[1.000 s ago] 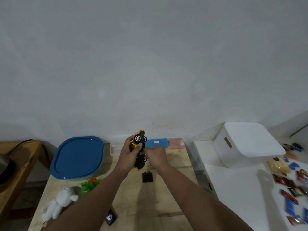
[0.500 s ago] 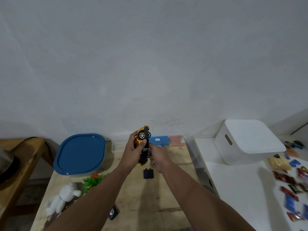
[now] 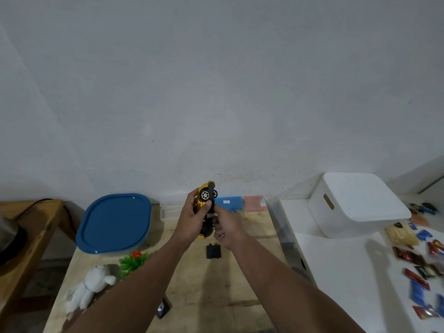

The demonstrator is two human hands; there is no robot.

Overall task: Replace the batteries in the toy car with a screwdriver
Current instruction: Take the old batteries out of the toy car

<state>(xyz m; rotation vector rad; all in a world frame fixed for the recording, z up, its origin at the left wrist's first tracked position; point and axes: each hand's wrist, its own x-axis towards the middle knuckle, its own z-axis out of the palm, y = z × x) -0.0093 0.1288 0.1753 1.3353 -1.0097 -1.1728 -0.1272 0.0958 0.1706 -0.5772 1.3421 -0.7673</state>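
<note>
Gripping hand, left: left hand [image 3: 192, 218] wraps round the yellow toy car [image 3: 206, 207], held nose-up above the wooden table [image 3: 240, 284].
Right hand: right hand [image 3: 227, 227] pinches a small grey piece against the car's underside; whether it is a battery I cannot tell.
Table: black cover [image 3: 213, 251] lies flat just below the hands.
</note>
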